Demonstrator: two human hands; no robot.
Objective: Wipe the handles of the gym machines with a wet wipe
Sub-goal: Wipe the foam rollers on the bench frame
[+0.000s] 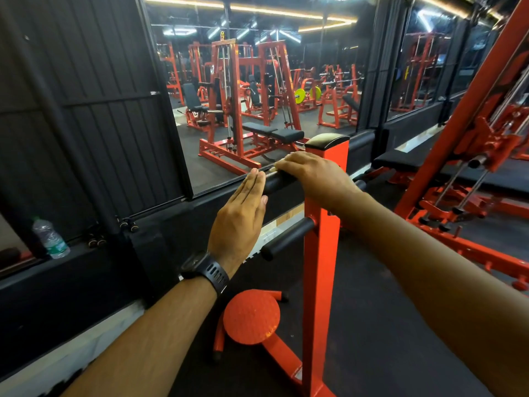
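Observation:
A red upright post (pixel 317 267) carries two black handles sticking out to the left. My right hand (pixel 315 176) lies over the upper handle (pixel 274 183), its fingers curled round the bar. Slivers of a white wet wipe (pixel 282 161) show under the fingertips; the rest of the wipe is hidden by the hand. My left hand (pixel 240 219), with a black watch on the wrist, is flat with straight fingers, and its fingertips sit at the free end of the upper handle. The lower handle (pixel 286 239) is bare.
A red twist disc (pixel 252 316) sits on the post's base by the floor. A water bottle (pixel 51 239) stands on the black ledge at the left. A wall mirror (pixel 257 81) is straight ahead. A red cable machine (pixel 472 138) stands close on the right.

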